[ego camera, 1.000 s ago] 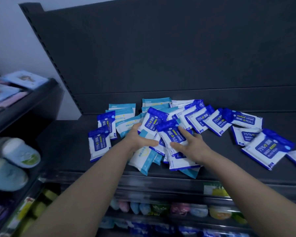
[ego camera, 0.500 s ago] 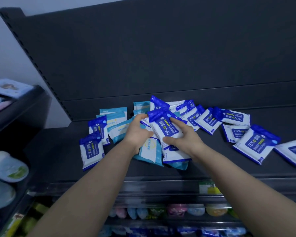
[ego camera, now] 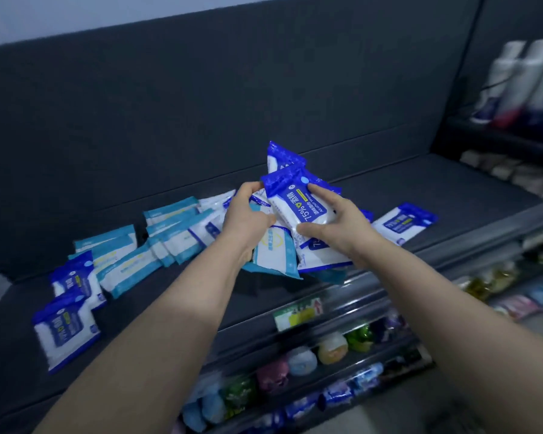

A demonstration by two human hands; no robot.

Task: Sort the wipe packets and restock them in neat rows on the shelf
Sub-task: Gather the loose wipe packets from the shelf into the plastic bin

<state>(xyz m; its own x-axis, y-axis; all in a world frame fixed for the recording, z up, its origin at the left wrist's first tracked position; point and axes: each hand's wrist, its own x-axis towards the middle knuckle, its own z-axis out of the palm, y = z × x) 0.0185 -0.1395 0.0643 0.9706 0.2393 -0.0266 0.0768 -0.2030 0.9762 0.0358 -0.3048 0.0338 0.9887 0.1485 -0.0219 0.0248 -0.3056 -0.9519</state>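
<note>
Two bare hands meet over the dark grey shelf (ego camera: 420,189), and between them we see a bundle of plastic wipe packets (ego camera: 298,203) gathered near the front edge, dark blue-and-white ones tilted up on top, a light blue one beneath. Our left hand (ego camera: 248,214) curls its fingers round the bundle's left side; our right hand (ego camera: 342,227) pinches the top packet, thumb at the near edge, fingers spread across its label. To the left, light blue packets (ego camera: 129,264) and dark blue packets (ego camera: 65,330) lie overlapping on the shelf; a single dark blue packet (ego camera: 405,222) lies flat to the right. Blurred white bottles (ego camera: 521,79) stand at the upper right.
</note>
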